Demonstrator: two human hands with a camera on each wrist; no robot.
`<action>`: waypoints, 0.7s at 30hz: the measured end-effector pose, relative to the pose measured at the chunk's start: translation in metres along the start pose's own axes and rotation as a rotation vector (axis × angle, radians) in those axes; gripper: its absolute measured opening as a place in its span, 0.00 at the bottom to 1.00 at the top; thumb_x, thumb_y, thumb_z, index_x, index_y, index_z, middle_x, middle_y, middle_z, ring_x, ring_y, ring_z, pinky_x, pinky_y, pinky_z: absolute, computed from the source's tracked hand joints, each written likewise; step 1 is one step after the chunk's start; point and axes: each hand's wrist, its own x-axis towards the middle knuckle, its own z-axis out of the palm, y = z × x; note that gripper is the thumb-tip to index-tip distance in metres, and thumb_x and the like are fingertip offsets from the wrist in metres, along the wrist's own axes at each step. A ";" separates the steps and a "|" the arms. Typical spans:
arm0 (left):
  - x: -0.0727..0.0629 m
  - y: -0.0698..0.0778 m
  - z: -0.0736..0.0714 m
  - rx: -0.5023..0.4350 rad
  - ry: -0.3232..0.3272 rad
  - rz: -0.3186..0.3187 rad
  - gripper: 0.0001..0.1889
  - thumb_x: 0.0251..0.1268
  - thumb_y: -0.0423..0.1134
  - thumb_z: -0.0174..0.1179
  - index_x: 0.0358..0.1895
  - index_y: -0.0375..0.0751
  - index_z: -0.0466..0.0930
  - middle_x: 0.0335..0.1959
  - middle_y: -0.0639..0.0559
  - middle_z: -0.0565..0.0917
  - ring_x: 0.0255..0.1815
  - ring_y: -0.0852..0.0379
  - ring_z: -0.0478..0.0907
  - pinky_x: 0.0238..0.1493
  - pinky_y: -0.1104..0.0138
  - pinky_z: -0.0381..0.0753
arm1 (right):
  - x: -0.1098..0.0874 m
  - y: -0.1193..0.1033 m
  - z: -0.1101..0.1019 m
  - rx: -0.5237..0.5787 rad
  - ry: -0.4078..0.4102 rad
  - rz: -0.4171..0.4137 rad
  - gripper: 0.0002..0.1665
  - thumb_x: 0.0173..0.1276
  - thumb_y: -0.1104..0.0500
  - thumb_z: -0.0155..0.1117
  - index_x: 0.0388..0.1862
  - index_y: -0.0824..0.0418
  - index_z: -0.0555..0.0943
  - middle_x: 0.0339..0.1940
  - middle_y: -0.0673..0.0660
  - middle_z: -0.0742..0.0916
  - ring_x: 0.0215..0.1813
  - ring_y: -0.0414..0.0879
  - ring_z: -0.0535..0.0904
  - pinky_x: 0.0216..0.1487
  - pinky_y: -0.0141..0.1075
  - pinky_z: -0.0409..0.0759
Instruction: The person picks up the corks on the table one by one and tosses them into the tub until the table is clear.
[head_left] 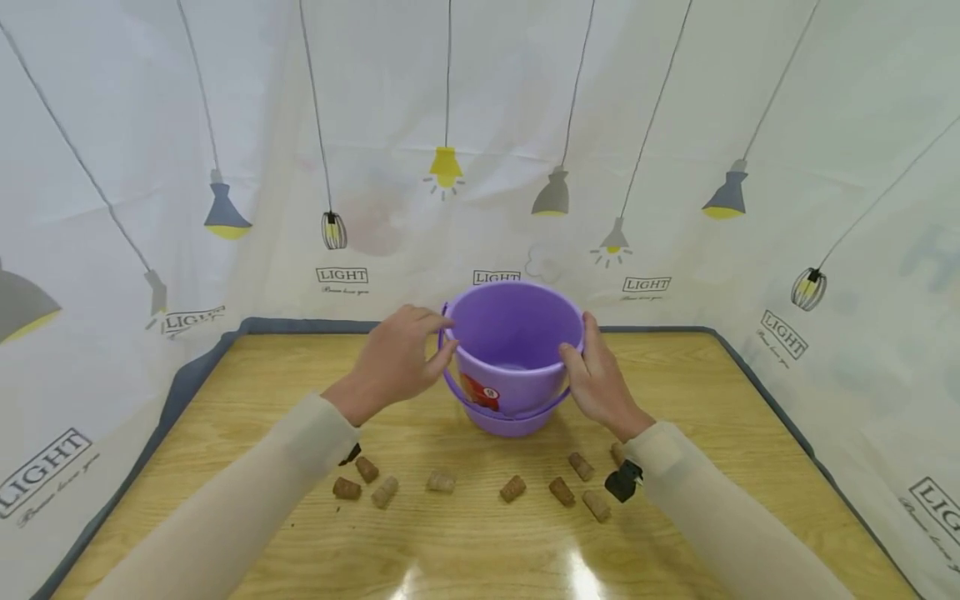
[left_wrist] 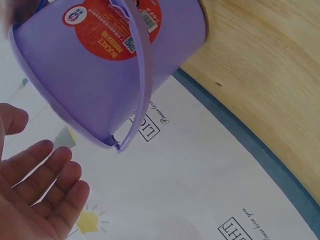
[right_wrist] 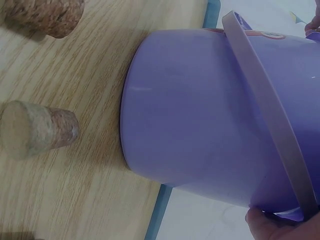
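Note:
A purple bucket (head_left: 510,392) stands on the table with its mouth up. Its handle (left_wrist: 145,70) hangs down across the front, below a red label (left_wrist: 115,30). My right hand (head_left: 600,383) grips the rim on the right side, thumb over the edge. On the opposite side, my left hand (head_left: 401,354) is beside the rim; the left wrist view shows its loosely bent fingers (left_wrist: 52,185) apart from the bucket. Several corks lie in front of the bucket, among them a pale cork (head_left: 441,481) and a brown cork (head_left: 512,488).
The wooden table (head_left: 450,550) has a dark blue border (head_left: 300,326) along its back and sides. White cloth (head_left: 405,100) printed with lamps hangs around it. More corks lie at the left, such as a brown cork (head_left: 347,488), and at the right, such as a cork (head_left: 596,505).

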 end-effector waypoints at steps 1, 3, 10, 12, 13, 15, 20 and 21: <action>-0.001 -0.001 -0.001 -0.003 0.012 0.006 0.14 0.68 0.41 0.65 0.48 0.33 0.87 0.44 0.42 0.89 0.46 0.45 0.84 0.50 0.54 0.86 | 0.000 0.000 0.000 -0.002 0.001 -0.002 0.39 0.82 0.55 0.43 0.84 0.65 0.44 0.79 0.71 0.65 0.78 0.63 0.62 0.78 0.56 0.60; -0.004 -0.004 -0.002 -0.002 0.034 0.016 0.13 0.67 0.40 0.66 0.47 0.33 0.88 0.43 0.42 0.89 0.45 0.45 0.84 0.50 0.54 0.86 | 0.001 -0.001 0.000 -0.003 0.003 -0.001 0.39 0.82 0.54 0.43 0.84 0.65 0.45 0.78 0.71 0.65 0.78 0.63 0.63 0.78 0.56 0.60; -0.014 -0.013 -0.004 0.015 0.018 -0.001 0.16 0.68 0.42 0.66 0.50 0.34 0.87 0.45 0.43 0.89 0.47 0.44 0.84 0.50 0.53 0.85 | 0.000 0.002 0.000 0.003 -0.001 -0.003 0.39 0.82 0.56 0.44 0.84 0.65 0.45 0.78 0.70 0.66 0.77 0.63 0.64 0.77 0.57 0.61; -0.017 -0.015 -0.006 0.029 0.006 -0.017 0.16 0.67 0.42 0.67 0.51 0.34 0.87 0.46 0.42 0.89 0.48 0.44 0.84 0.50 0.53 0.86 | 0.001 0.003 0.000 0.008 -0.002 -0.011 0.38 0.82 0.56 0.44 0.84 0.65 0.46 0.77 0.70 0.67 0.77 0.63 0.65 0.77 0.57 0.62; -0.019 -0.016 -0.008 0.037 0.001 -0.022 0.17 0.67 0.43 0.67 0.51 0.34 0.87 0.47 0.42 0.89 0.48 0.43 0.84 0.51 0.52 0.86 | 0.001 0.003 0.000 0.010 -0.001 -0.013 0.38 0.82 0.57 0.44 0.83 0.65 0.46 0.77 0.70 0.68 0.77 0.63 0.65 0.77 0.57 0.63; -0.022 -0.018 -0.010 0.055 -0.004 -0.030 0.17 0.66 0.43 0.68 0.51 0.33 0.87 0.47 0.41 0.89 0.48 0.42 0.84 0.51 0.52 0.86 | 0.002 0.004 0.000 0.019 -0.002 -0.022 0.37 0.82 0.57 0.44 0.83 0.66 0.47 0.76 0.70 0.69 0.76 0.63 0.66 0.76 0.57 0.64; -0.031 -0.022 -0.013 0.074 -0.024 -0.047 0.17 0.67 0.43 0.68 0.50 0.33 0.87 0.46 0.40 0.89 0.47 0.42 0.84 0.49 0.51 0.86 | 0.002 0.003 0.001 0.019 -0.002 -0.019 0.37 0.82 0.57 0.44 0.83 0.66 0.47 0.76 0.70 0.68 0.76 0.63 0.66 0.76 0.58 0.64; -0.033 -0.023 -0.014 0.076 -0.029 -0.051 0.17 0.67 0.44 0.68 0.50 0.33 0.87 0.46 0.40 0.89 0.47 0.42 0.84 0.49 0.51 0.86 | 0.001 0.003 0.001 0.020 -0.002 -0.017 0.37 0.82 0.57 0.44 0.83 0.66 0.47 0.76 0.70 0.68 0.76 0.63 0.66 0.76 0.58 0.64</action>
